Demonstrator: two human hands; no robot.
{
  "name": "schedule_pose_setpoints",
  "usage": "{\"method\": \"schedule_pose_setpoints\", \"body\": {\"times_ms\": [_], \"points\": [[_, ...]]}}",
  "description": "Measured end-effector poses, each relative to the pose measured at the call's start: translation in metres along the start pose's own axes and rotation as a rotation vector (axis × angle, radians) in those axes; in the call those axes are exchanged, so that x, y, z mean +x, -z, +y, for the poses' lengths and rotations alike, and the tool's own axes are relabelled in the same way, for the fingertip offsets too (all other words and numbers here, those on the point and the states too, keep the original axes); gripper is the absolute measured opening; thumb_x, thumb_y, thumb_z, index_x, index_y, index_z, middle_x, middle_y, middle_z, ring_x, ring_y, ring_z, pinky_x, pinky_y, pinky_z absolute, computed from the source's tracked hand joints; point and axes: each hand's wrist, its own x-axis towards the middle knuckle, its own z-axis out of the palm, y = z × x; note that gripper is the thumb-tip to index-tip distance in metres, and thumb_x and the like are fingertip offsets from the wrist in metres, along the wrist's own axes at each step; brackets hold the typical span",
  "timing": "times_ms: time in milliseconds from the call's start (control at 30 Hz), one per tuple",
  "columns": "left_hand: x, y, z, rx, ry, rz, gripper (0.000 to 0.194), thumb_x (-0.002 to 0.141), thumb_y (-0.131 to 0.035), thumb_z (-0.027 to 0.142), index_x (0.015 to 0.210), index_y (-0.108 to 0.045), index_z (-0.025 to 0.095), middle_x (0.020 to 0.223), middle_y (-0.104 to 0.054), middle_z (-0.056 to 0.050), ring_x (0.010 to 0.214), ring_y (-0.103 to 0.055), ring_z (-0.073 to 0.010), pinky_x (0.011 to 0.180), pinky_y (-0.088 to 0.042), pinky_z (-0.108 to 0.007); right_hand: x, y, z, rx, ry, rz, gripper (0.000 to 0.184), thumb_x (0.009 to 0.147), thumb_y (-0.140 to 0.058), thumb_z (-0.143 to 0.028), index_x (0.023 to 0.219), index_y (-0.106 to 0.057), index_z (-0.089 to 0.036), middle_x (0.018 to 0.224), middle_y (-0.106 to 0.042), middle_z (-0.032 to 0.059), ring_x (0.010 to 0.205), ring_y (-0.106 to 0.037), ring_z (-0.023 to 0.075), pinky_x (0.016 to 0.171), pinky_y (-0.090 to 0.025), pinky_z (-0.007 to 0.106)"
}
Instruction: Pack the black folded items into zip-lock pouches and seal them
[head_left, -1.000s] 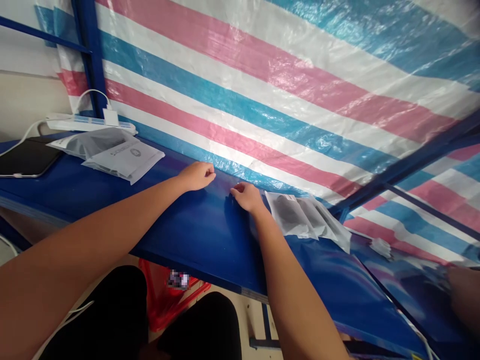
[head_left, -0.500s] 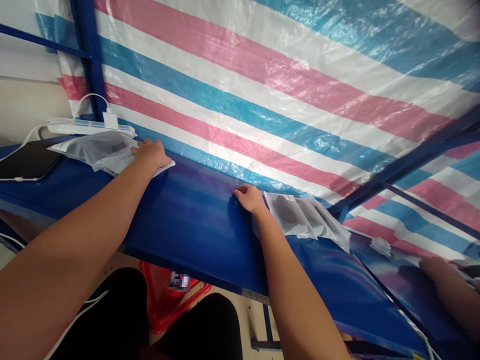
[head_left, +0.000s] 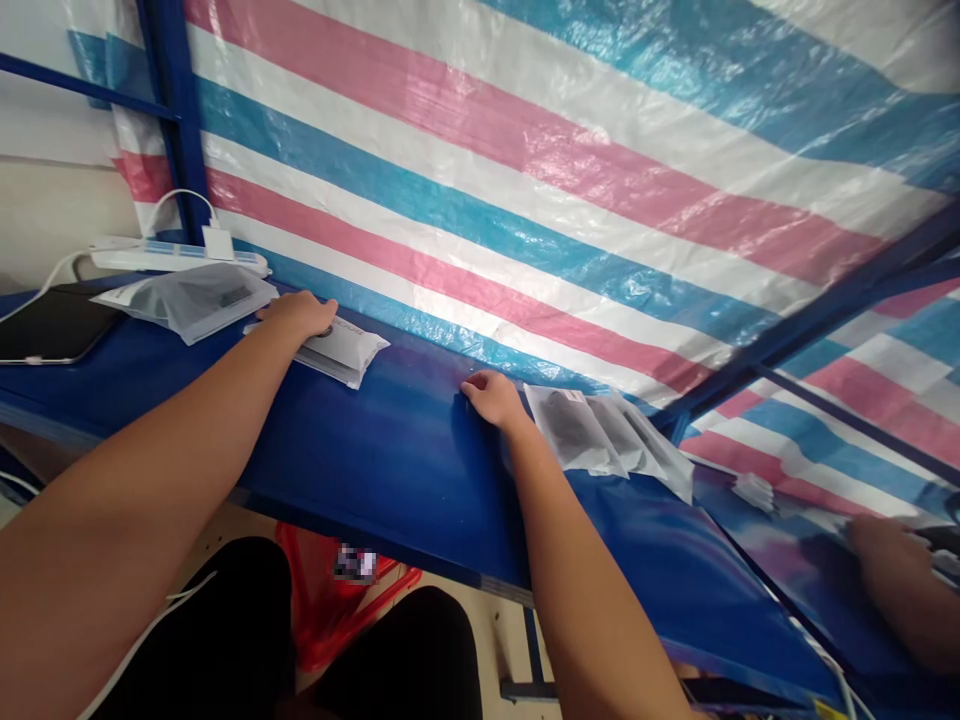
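Observation:
My left hand (head_left: 298, 314) is closed over a flat frosted plastic bag (head_left: 341, 350) with grey printing, near the back of the blue table (head_left: 405, 460). The bag's left part is hidden under the hand. Just left of it lies another frosted bag (head_left: 199, 300) with something dark inside. My right hand (head_left: 493, 397) rests on the tabletop, its fingers curled in, and I see nothing in them. Close to its right, several frosted bags (head_left: 577, 430) with dark contents lie overlapped in a row.
A white power strip (head_left: 176, 257) with a plugged-in charger (head_left: 218, 242) stands at the back left, beside a dark tablet (head_left: 52, 325). Striped plastic sheeting (head_left: 450, 200) walls the back. Another person's hand (head_left: 889, 550) is at far right. A red stool (head_left: 319, 590) stands below.
My left hand has drawn the printed bag rightward, away from the other bag at left, so more of it shows. My right hand has stayed nearly still.

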Motion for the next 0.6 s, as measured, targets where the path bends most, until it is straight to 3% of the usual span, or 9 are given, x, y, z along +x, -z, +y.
{"method": "schedule_pose_setpoints", "body": {"times_ms": [167, 267, 333, 433, 600], "points": [[-0.024, -0.021, 0.023, 0.032, -0.222, 0.007, 0.079, 0.091, -0.033, 0.072, 0.139, -0.060, 0.015, 0.148, -0.050, -0.025, 0.135, -0.045, -0.0465, 0.103, -0.043, -0.059, -0.002, 0.002, -0.004, 0.048, 0.001, 0.011, 0.020, 0.093, -0.064, -0.033, 0.100, -0.075, -0.018, 0.106, -0.077, 0.0081, 0.101, -0.071, 0.0223, 0.088, -0.050, 0.028], [-0.045, -0.032, 0.039, 0.002, -0.357, -0.011, 0.078, 0.091, -0.033, 0.072, 0.138, -0.060, 0.015, 0.150, -0.046, -0.025, 0.130, -0.050, -0.0460, 0.102, -0.045, -0.056, -0.007, 0.003, -0.013, 0.244, -0.020, -0.095, 0.029, 0.098, -0.058, -0.043, 0.105, -0.070, -0.017, 0.097, -0.077, 0.0079, 0.072, -0.071, 0.0162, 0.067, -0.051, 0.024], [-0.051, -0.037, 0.043, -0.028, -0.406, -0.047, 0.075, 0.092, -0.034, 0.071, 0.134, -0.061, 0.016, 0.150, -0.045, -0.024, 0.126, -0.055, -0.0447, 0.100, -0.047, -0.053, -0.010, 0.004, -0.021, 0.416, -0.033, -0.207, 0.037, 0.100, -0.054, -0.051, 0.113, -0.065, -0.017, 0.093, -0.077, 0.0078, 0.056, -0.066, 0.0131, 0.052, -0.046, 0.022], [-0.047, -0.040, 0.042, -0.095, -0.477, -0.090, 0.066, 0.092, -0.038, 0.068, 0.124, -0.065, 0.017, 0.143, -0.052, -0.022, 0.123, -0.057, -0.0408, 0.102, -0.046, -0.050, -0.014, 0.003, -0.028, 0.526, -0.026, -0.265, 0.043, 0.099, -0.055, -0.054, 0.120, -0.060, -0.017, 0.080, -0.074, 0.0059, 0.051, -0.064, 0.0138, 0.042, -0.039, 0.021], [-0.034, -0.047, 0.041, -0.234, -0.522, -0.107, 0.048, 0.092, -0.049, 0.058, 0.114, -0.065, 0.019, 0.129, -0.063, -0.017, 0.124, -0.056, -0.0340, 0.105, -0.044, -0.042, -0.011, 0.002, -0.022, 0.558, -0.077, -0.197, 0.047, 0.095, -0.065, -0.050, 0.127, -0.056, -0.016, 0.051, -0.058, -0.0034, 0.043, -0.054, 0.0131, 0.042, -0.039, 0.020]]}}
